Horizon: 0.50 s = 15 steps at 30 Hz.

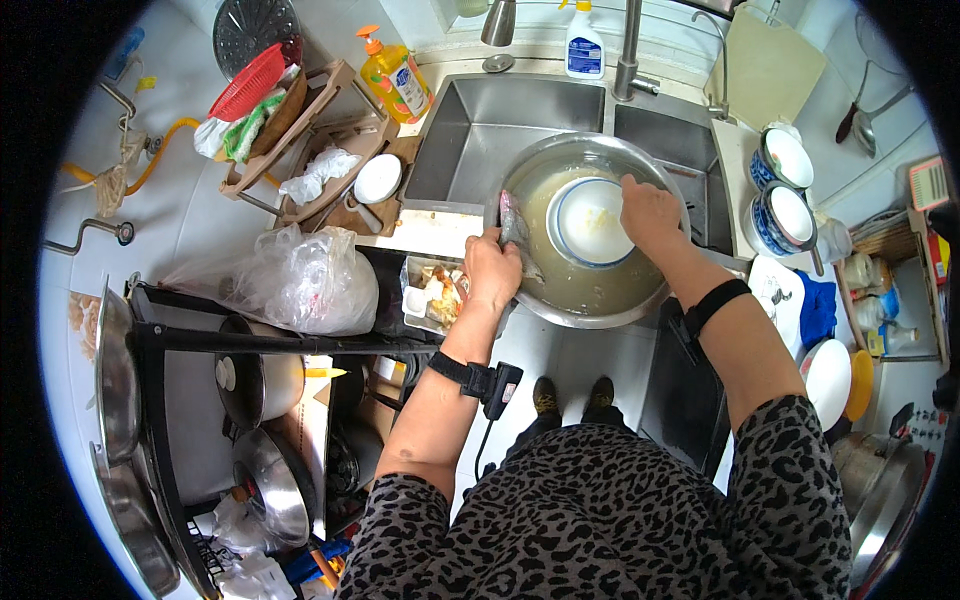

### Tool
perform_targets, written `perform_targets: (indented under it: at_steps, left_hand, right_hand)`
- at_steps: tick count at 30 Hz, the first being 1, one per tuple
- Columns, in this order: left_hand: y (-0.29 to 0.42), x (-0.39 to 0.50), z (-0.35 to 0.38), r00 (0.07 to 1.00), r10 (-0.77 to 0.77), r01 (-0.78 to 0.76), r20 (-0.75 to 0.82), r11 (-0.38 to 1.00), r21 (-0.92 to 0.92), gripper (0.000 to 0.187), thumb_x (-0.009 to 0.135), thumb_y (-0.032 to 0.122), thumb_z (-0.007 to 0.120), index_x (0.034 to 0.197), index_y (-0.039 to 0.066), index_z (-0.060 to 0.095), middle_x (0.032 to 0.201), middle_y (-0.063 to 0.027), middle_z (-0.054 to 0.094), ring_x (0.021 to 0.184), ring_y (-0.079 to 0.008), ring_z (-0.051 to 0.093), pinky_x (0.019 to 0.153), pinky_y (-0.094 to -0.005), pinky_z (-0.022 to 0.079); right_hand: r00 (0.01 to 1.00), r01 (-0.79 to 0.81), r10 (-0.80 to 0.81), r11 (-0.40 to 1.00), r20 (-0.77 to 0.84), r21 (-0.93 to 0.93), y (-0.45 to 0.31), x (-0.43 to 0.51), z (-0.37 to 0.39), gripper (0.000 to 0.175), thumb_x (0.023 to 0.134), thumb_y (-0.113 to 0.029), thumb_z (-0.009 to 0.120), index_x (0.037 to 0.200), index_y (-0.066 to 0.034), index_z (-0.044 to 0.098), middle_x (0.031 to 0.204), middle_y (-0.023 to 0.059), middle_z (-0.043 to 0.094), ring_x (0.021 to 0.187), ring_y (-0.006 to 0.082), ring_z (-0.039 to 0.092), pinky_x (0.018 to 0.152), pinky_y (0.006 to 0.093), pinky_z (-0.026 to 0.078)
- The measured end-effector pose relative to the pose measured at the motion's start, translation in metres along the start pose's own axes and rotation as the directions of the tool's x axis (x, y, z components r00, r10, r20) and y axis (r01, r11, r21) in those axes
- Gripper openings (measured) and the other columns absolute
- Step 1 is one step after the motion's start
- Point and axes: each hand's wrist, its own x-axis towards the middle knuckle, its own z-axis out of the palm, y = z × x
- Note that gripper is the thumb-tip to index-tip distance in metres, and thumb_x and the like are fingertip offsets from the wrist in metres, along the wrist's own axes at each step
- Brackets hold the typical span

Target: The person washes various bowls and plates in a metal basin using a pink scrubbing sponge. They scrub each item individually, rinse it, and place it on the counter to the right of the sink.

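Note:
A wide stainless steel basin (570, 319) of cloudy water rests over the front edge of the sink. Partly in the water sits a white bowl with a blue rim line (589, 225), a few pale bits inside it. My right hand (651, 214) grips the bowl's right edge, fingers curled and partly hidden. At the basin's left rim, my left hand (493, 268) is closed over the edge. A wet grey cloth with a pink edge (514, 225) lies against the inner wall by those fingers; whether they also hold it is hidden.
Behind the basin is a double-bowl steel sink (536, 105) with a tall faucet (628, 52). A container of food scraps (420, 307) and a plastic bag (322, 277) stand left. Blue-patterned bowls (765, 214) line the right counter. A soap bottle (397, 82) stands back left.

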Motion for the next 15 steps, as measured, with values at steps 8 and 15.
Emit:
perform_targets:
  at_steps: [8,15]
  left_hand:
    - [-0.002,0.004,-0.005,0.995,-0.029,0.055,0.096,0.959,-0.279,0.015,0.079,0.001,0.061,0.092,-0.005,0.06,0.08,-0.013,0.064,0.067,-0.0232,0.062,0.067,-0.033,0.05]
    - [0.028,-0.003,-0.023,0.807,-0.248,0.589,0.536,0.404,-0.7,0.011,0.082,-0.001,0.06,0.091,0.003,0.055,0.079,-0.0064,0.06,0.065,-0.0139,0.06,0.055,-0.0207,0.049]
  right_hand:
    - [1.0,0.006,-0.008,0.995,0.024,0.103,-0.008,-0.034,-0.029,0.029,0.082,-0.026,0.064,0.101,-0.0065,0.054,0.094,0.0195,0.067,0.088,0.0382,0.067,0.076,0.0472,0.053]
    - [0.896,0.439,-0.419,0.778,-0.149,0.449,-0.049,-0.082,-0.019,0.066,0.08,-0.019,0.066,0.139,-0.0142,0.039,0.123,0.0132,0.056,0.11,0.0329,0.056,0.088,0.0432,0.049]
